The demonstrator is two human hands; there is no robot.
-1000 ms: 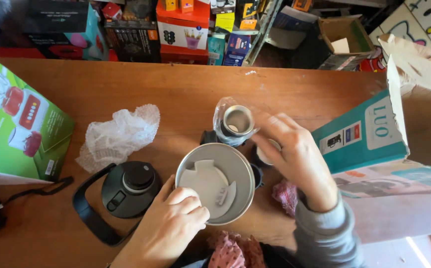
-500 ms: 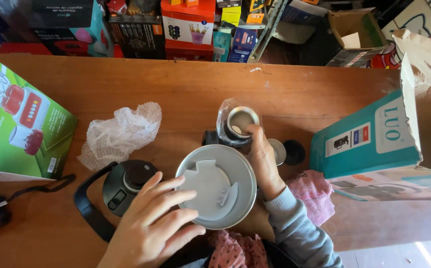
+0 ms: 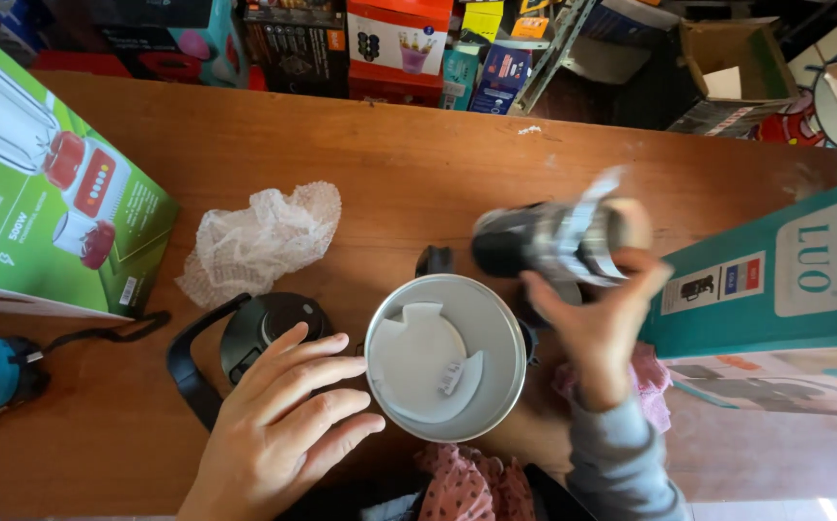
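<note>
The right hand (image 3: pixel 597 318) grips a small grinder cup (image 3: pixel 553 241) — dark at its left end, clear and plastic-wrapped toward the right — lifted off the worktop and lying nearly sideways, blurred; below it stands a round grey-white jar (image 3: pixel 445 357), open mouth up, a white insert with a notch lying inside; the left hand (image 3: pixel 278 425) rests flat, fingers spread, its fingertips just beside the jar's rim.

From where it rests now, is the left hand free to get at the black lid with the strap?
Probably yes. The left hand lies flat on the table with its fingers already at the black lid, holding nothing, and nothing lies between them. The grey round container sits off to its right.
</note>
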